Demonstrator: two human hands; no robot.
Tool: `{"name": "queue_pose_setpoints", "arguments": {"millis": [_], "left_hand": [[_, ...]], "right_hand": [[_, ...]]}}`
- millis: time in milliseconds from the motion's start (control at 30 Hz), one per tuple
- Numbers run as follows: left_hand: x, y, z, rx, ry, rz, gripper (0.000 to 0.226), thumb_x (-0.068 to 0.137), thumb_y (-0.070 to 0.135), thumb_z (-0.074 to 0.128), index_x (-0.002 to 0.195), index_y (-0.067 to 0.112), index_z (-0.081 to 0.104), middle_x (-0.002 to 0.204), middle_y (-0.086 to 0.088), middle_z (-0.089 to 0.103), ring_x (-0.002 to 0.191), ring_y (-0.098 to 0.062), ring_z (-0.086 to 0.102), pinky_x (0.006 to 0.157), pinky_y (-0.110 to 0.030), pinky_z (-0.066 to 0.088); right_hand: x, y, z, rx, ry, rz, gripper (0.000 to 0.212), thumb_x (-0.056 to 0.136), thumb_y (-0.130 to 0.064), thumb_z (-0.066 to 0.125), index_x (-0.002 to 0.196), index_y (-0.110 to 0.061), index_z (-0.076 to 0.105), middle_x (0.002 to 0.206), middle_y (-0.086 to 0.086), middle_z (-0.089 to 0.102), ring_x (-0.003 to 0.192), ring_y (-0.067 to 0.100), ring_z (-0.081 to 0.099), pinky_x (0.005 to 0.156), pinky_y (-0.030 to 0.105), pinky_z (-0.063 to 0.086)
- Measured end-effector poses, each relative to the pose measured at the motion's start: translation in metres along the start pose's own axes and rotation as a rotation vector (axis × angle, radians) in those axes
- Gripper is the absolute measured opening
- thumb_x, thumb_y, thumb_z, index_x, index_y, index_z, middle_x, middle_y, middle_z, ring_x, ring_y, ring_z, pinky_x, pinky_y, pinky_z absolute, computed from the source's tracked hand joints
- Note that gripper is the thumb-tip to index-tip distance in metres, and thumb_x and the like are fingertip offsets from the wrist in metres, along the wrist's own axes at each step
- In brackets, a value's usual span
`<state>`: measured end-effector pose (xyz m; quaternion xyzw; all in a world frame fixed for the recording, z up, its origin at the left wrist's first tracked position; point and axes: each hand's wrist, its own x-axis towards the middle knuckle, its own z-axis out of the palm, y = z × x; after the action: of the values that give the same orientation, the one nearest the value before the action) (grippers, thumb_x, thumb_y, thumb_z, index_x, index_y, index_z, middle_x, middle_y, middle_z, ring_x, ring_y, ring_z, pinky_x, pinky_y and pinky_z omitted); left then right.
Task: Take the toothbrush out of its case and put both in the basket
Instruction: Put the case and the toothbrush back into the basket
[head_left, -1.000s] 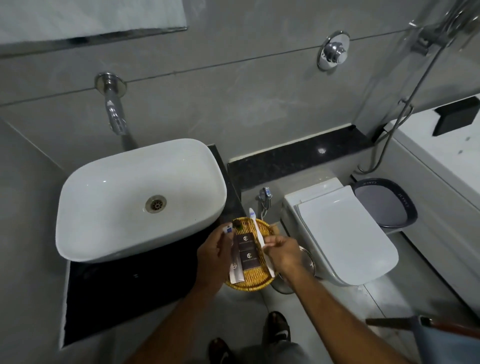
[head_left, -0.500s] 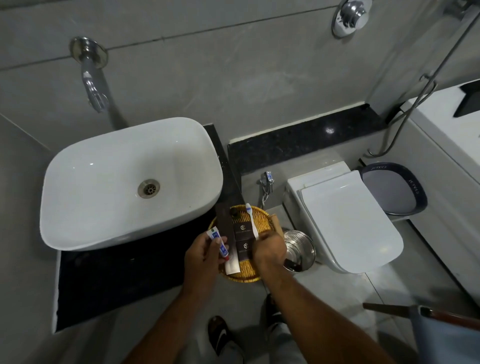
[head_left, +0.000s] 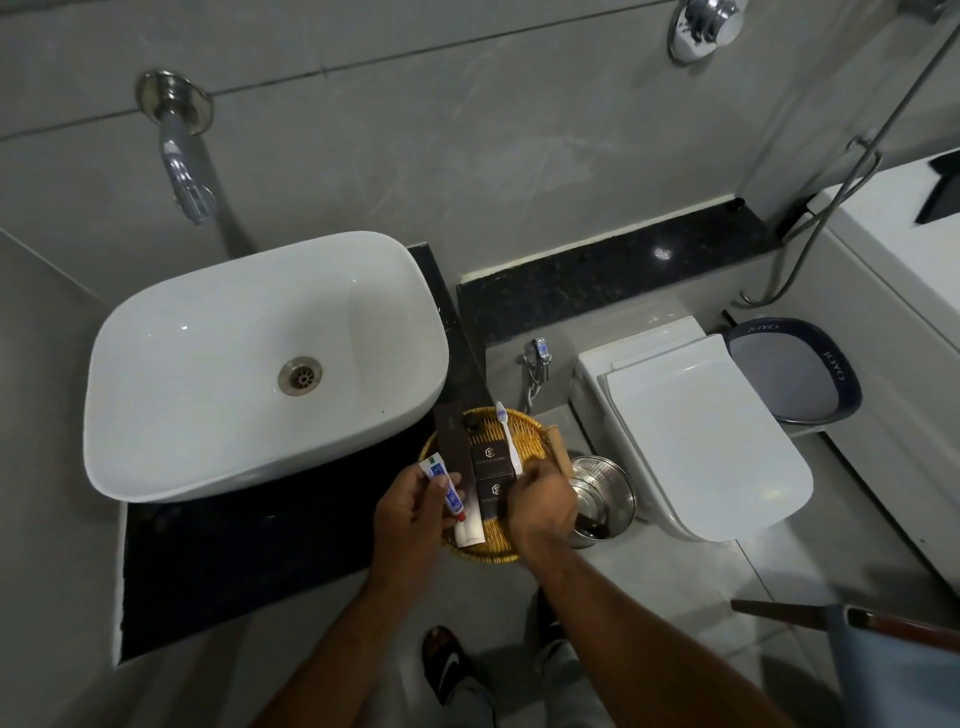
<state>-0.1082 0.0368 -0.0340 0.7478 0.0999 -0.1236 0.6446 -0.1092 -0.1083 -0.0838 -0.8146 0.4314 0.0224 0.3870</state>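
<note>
1. White toothbrush (head_left: 508, 437) w/ blue-tipped head lies in round woven wicker basket (head_left: 530, 423), long axis running away from the person.
2. Right hand (head_left: 540, 501) closed on its near handle end.
3. Left hand (head_left: 410, 512) pinches small white-blue toothpaste tube (head_left: 442, 484); long dark brown case (head_left: 457, 460) just beside it, in the basket.

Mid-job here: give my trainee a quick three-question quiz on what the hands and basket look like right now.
1. True or false: the toothbrush lies in the wicker basket.
2. What does the left hand hold? A) small toothpaste tube B) steel bin C) soap box
3. Fill in: the right hand is at the toothbrush's ____ end.

Key: 1 true; 2 A, the toothpaste tube; 3 handle.
</note>
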Motion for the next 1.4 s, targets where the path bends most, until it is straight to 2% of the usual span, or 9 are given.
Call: {"name": "queue_pose_setpoints", "arguments": {"millis": [233,367,500,600,867,1033,1133,1233,1400], "left_hand": [[-0.001,0.003,0.003,0.102,-0.029,0.127,0.023,0.096,0.013,0.058,0.094,0.034,0.068,0.095,0.011,0.074,0.089,-0.013,0.072,0.068,-0.024,0.059],[-0.005,0.008,0.014,0.434,-0.055,0.564,0.018,0.090,0.012,0.063,0.104,0.017,0.074,0.110,-0.005,0.061,0.101,-0.016,0.059,0.084,-0.018,0.051],[-0.006,0.004,0.034,0.678,-0.177,0.951,0.019,0.088,0.019,0.060,0.093,0.011,0.076,0.092,-0.007,0.056,0.086,-0.012,0.050,0.086,-0.011,0.042],[-0.007,-0.010,0.045,0.684,-0.276,0.962,0.018,0.088,0.016,0.062,0.093,0.004,0.075,0.087,-0.010,0.060,0.081,-0.018,0.058,0.071,-0.027,0.056],[-0.007,-0.032,0.064,0.735,-0.288,0.927,0.028,0.092,0.018,0.055,0.103,0.003,0.075,0.089,-0.011,0.064,0.082,-0.015,0.058,0.074,-0.024,0.054],[0.001,-0.033,0.060,0.805,-0.200,0.912,0.030,0.094,0.016,0.053,0.118,0.000,0.063,0.102,-0.018,0.067,0.096,-0.023,0.063,0.079,-0.034,0.059],[0.007,-0.033,0.053,0.926,-0.108,0.781,0.047,0.094,0.027,0.052,0.131,-0.001,0.049,0.123,-0.024,0.063,0.116,-0.032,0.059,0.102,-0.046,0.049],[0.011,-0.028,0.044,1.110,-0.041,0.683,0.061,0.094,0.040,0.044,0.136,-0.004,0.047,0.139,-0.029,0.052,0.133,-0.040,0.044,0.116,-0.048,0.022],[0.015,-0.024,0.038,1.243,-0.118,0.501,0.075,0.097,0.050,0.032,0.147,-0.007,0.030,0.155,-0.031,0.029,0.146,-0.043,0.024,0.117,-0.058,0.025]], "right_hand": [[-0.024,0.007,-0.026,0.278,0.106,-0.152,0.023,0.095,-0.017,0.060,0.076,-0.028,0.067,0.073,-0.008,0.072,0.065,0.007,0.065,0.055,0.019,0.048],[-0.019,0.008,-0.063,0.670,-0.335,0.183,0.019,0.091,-0.021,0.067,0.073,-0.017,0.074,0.063,0.002,0.073,0.051,0.011,0.062,0.048,0.026,0.050],[0.011,-0.005,-0.098,0.785,-0.693,0.278,0.016,0.090,-0.024,0.071,0.093,-0.009,0.076,0.082,0.011,0.077,0.061,0.015,0.067,0.047,0.022,0.049],[0.036,-0.019,-0.114,0.604,-0.813,0.161,0.022,0.082,-0.003,0.076,0.104,-0.002,0.073,0.083,0.015,0.076,0.057,0.013,0.068,0.042,0.018,0.049],[0.077,-0.069,-0.118,-0.184,-1.093,-0.086,0.031,0.085,0.005,0.070,0.113,-0.006,0.070,0.062,0.005,0.069,0.040,0.004,0.055,0.033,0.014,0.037],[0.092,-0.085,-0.105,-0.456,-0.914,-0.439,0.017,0.084,-0.005,0.072,0.092,-0.019,0.076,0.088,0.000,0.071,0.074,0.011,0.065,0.063,0.022,0.051],[0.098,-0.087,-0.092,-0.586,-0.750,-0.660,0.018,0.088,-0.010,0.066,0.101,-0.013,0.078,0.102,0.000,0.073,0.098,0.014,0.065,0.084,0.028,0.053],[0.096,-0.077,-0.077,-0.789,-0.642,-0.749,0.019,0.089,-0.016,0.064,0.105,-0.013,0.074,0.103,0.005,0.071,0.099,0.019,0.067,0.088,0.034,0.056],[0.091,-0.056,-0.061,-0.879,-0.501,-0.775,0.017,0.083,-0.022,0.071,0.093,-0.018,0.058,0.083,-0.003,0.056,0.097,0.024,0.065,0.091,0.042,0.047]]}}
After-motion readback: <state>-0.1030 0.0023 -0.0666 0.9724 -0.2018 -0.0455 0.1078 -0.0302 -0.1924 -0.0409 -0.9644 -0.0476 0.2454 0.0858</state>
